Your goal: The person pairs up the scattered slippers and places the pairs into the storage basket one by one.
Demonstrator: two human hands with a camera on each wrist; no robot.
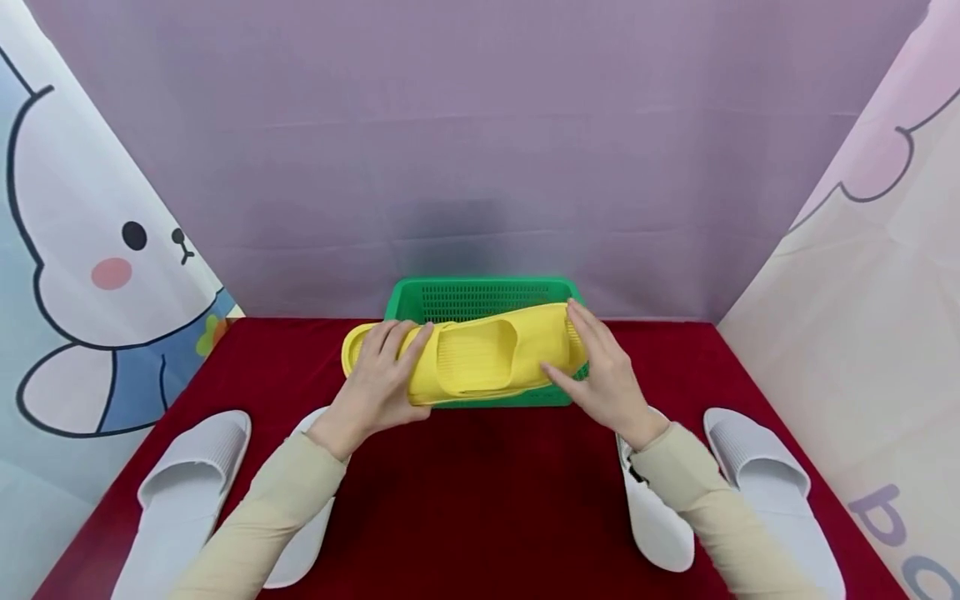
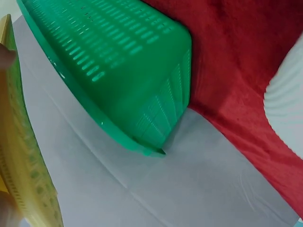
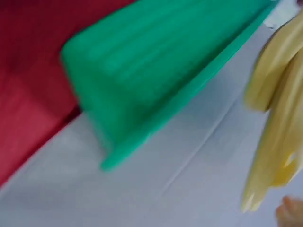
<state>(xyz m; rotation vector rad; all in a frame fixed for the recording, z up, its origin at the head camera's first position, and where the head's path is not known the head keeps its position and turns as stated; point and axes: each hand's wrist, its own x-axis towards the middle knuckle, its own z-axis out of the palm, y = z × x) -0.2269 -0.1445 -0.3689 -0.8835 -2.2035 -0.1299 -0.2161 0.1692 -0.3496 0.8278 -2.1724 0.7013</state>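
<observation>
A pair of yellow slippers [image 1: 480, 354], pressed together, is held sideways above the front of a green plastic basket [image 1: 487, 286]. My left hand [image 1: 382, 375] grips their left part, fingers over the top and thumb below. Around the right end, my right hand [image 1: 603, 371] holds with its thumb on the near face and its fingers at the upper edge. In the left wrist view one yellow sole [image 2: 23, 156] shows at the left edge. Two layers of yellow slipper [image 3: 279, 94] appear in the right wrist view, with a fingertip [image 3: 289, 213] below them.
White slippers lie on the red cloth [image 1: 480, 500]: one at far left [image 1: 191, 475], one under my left forearm [image 1: 303, 542], one beside my right wrist [image 1: 656, 517] and one at far right [image 1: 772, 483]. A purple-grey curtain [image 1: 480, 150] hangs behind the basket; printed cloths flank both sides.
</observation>
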